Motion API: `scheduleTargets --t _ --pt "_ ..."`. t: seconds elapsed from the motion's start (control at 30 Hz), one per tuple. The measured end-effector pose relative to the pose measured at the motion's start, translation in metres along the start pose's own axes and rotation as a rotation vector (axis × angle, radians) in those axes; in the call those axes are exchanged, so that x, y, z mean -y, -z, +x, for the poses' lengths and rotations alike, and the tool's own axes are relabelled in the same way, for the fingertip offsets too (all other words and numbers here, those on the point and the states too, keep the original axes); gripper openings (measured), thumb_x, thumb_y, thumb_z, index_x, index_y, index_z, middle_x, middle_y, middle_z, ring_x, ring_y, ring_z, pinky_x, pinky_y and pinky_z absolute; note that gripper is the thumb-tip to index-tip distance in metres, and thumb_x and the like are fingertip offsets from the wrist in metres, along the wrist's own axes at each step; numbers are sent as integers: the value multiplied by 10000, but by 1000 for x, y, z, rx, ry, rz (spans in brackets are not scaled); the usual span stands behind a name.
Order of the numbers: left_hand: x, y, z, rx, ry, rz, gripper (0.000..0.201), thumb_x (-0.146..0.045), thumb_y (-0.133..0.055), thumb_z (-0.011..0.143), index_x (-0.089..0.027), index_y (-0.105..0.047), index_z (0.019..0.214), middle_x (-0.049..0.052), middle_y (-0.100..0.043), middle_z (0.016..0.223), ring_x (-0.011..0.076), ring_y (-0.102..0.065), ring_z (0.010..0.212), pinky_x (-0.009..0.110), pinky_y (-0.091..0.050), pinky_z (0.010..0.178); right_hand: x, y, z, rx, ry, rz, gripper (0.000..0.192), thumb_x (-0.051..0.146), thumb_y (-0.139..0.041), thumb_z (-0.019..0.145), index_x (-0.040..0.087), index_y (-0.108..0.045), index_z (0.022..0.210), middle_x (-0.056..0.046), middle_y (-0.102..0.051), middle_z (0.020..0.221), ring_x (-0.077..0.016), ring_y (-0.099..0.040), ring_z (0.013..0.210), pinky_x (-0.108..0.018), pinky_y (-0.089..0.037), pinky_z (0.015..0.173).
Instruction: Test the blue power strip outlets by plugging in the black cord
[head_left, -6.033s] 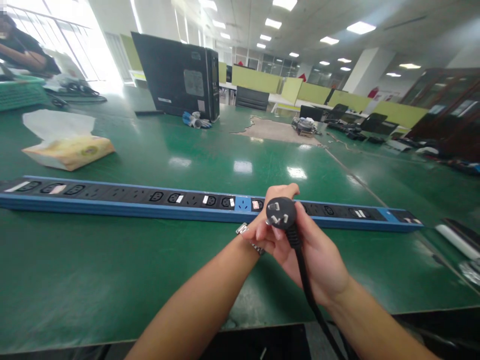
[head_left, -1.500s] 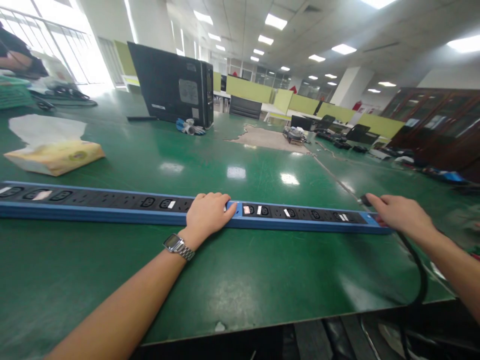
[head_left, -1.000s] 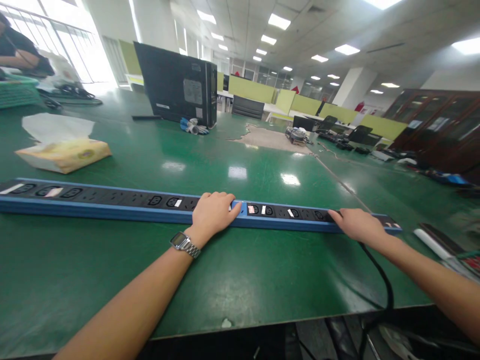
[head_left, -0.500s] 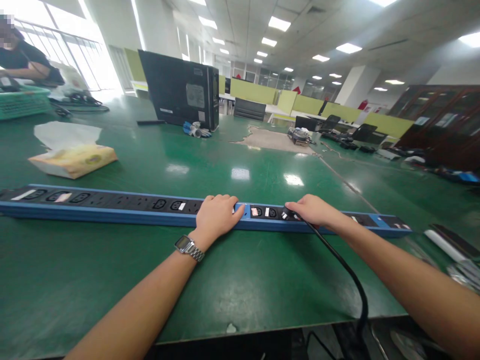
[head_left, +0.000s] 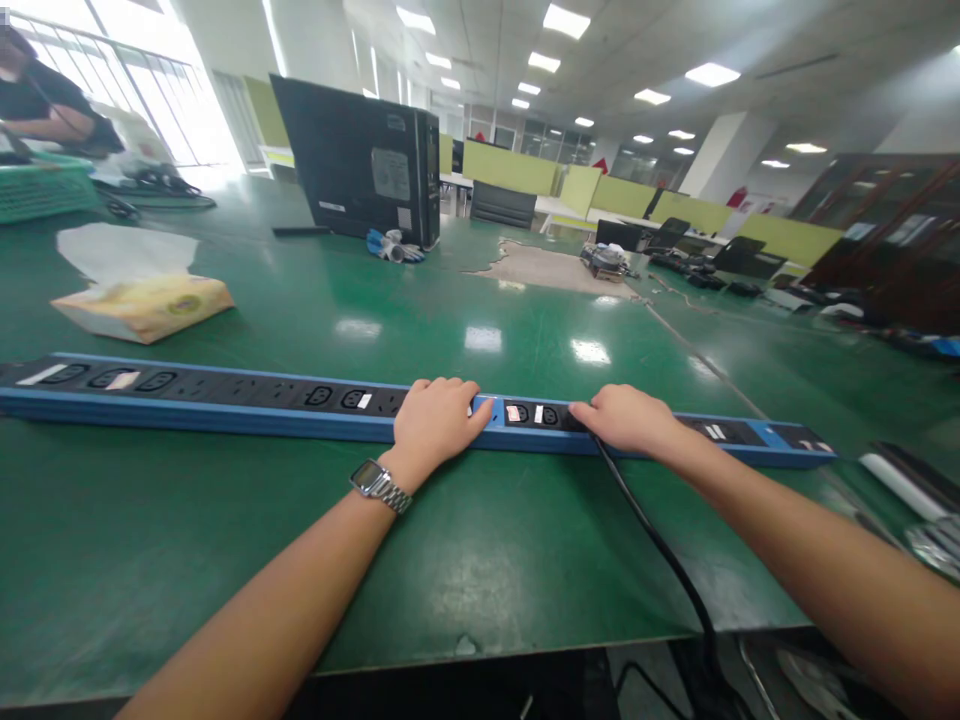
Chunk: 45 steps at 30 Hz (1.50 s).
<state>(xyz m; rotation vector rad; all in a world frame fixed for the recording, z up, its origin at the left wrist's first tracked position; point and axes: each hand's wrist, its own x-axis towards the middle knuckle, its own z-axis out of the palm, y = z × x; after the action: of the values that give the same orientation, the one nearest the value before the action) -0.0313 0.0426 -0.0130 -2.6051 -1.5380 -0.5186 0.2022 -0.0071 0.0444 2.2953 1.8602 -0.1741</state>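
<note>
Left hand (head_left: 436,422) is clasping the blue power strip (head_left: 285,418) around its middle, the strip lying back from the near edge of the table (head_left: 240,570), while the right hand (head_left: 626,415) is pinching a black plug (head_left: 575,423) at its sockets (the cord (head_left: 660,540) is trailing over that edge)

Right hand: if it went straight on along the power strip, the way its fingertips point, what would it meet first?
Most likely the left hand, resting on the blue power strip ahead of the right hand, though depth is unclear in this single view.
</note>
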Motion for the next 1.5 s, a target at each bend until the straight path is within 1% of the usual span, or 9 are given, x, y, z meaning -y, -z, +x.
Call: scheduleTargets --t 0.2,0.4,0.57,0.77,0.87,0.97,1.07,1.27,1.5 --pt "-37 17 -19 -100 -45 -424 289 -389 -468 887 -190 -677 898 101 -694 962 260 -581 965 406 -417 863 -26 2 24 -3 72 166 683 698 -286 873 169 -709 788 -122 -701 779 -215 -645 732 -278 -426 622" --pt "-121 10 -17 752 384 -1688 425 -589 -503 840 -185 -576 948 70 -692 825 159 -614 651 276 -429 564 -54 -36 47 -364 -177 216 594 615 -277 914 200 -694 831 -96 -716 889 -194 -624 807 -252 -332 591" --pt "-149 8 8 554 597 -2156 495 -657 -599 754 -170 -509 728 -25 -532 604 92 -526 525 228 -414 533 -60 -54 52 -439 -145 281 511 536 -341 915 190 -687 765 -82 -717 845 -170 -598 755 -253 -296 575" --pt "-82 74 1 23 326 -2055 435 -600 -527 847 -188 -517 708 -50 -460 449 111 -542 462 201 -401 457 -62 -56 56 -464 -123 287 475 544 -388 883 215 -690 721 -72 -712 808 -185 -590 743 -264 -295 577" --pt "-43 91 -5 104 484 -1881 412 -546 -506 878 -181 -526 689 -21 -514 468 121 -555 431 185 -349 358 -59 -55 55 -422 -118 290 464 543 -388 878 225 -688 721 -66 -706 797 -187 -589 742 -265 -298 576" --pt "-23 70 -15 384 752 -1678 415 -482 -475 904 -166 -529 640 12 -548 466 123 -532 369 182 -308 293 -57 -53 54 -380 -126 289 462 550 -384 875 233 -686 728 -60 -705 805 -189 -587 742 -267 -301 577" --pt "-27 39 -22 464 826 -1565 445 -465 -488 897 -153 -524 582 27 -560 466 95 -479 326 173 -307 286 -55 -52 52 -369 -126 270 464 552 -381 877 237 -693 742 -62 -707 816 -188 -589 744 -270 -304 586" --pt "-49 25 -22 406 806 -1548 448 -450 -512 873 -157 -504 534 -4 -501 403 65 -381 274 162 -243 277 -54 -51 50 -394 -133 265 458 528 -376 884 233 -698 747 -71 -711 825 -198 -609 776 -274 -313 586" --pt "-39 24 -21 260 840 -1497 477 -464 -524 849 -156 -495 486 -4 -452 355 68 -356 265 170 -231 293 -53 -51 48 -385 -125 254 450 530 -378 884 240 -698 753 -66 -718 843 -199 -617 784 -269 -327 591"
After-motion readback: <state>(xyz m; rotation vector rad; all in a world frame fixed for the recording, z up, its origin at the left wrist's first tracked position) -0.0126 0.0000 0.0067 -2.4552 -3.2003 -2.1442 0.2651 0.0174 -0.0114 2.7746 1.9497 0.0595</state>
